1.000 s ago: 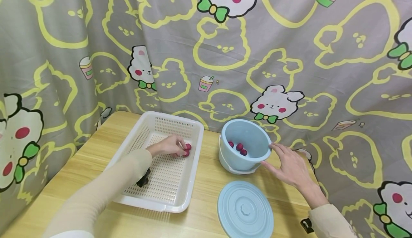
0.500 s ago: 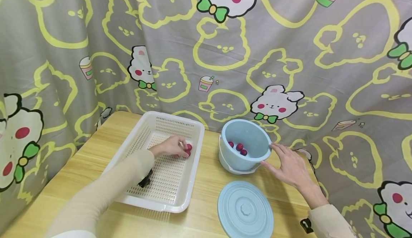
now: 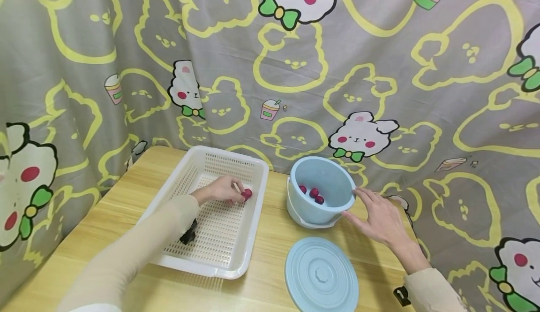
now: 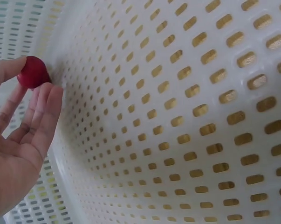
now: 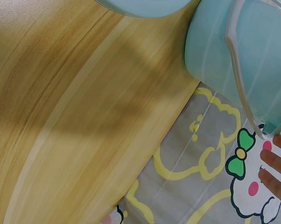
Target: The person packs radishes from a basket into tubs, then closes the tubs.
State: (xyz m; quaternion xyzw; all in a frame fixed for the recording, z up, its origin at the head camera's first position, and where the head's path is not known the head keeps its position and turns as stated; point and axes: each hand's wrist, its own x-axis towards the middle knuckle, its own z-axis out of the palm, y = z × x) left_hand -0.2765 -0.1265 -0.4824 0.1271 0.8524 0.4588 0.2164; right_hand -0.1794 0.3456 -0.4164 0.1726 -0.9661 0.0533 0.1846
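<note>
In the head view my left hand (image 3: 224,190) reaches into a white perforated basket (image 3: 198,269). Its thumb and fingertips pinch a small, smooth dark red ball (image 4: 32,72), plum-like in look. Beside those fingertips a red ball (image 3: 247,193) shows near the basket's right wall. My right hand (image 3: 378,216) rests at the right rim of a light blue bucket (image 3: 310,216), fingers fairly straight and thumb lower on the near side. Several red balls (image 3: 314,193) lie inside the bucket. Only fingertips (image 5: 275,161) of that hand show in the right wrist view, beside the bucket.
A round light blue lid (image 3: 321,274) lies flat on the wooden table (image 3: 266,255) in front of the bucket. The bucket's white handle (image 5: 238,70) hangs down its side. Behind the table hangs a grey patterned curtain (image 3: 236,44), close to the basket and bucket.
My left hand shifts slightly right, then back left, at the red balls. The lower ball beside its fingertips is now mostly covered by them. The right hand and bucket stay put.
</note>
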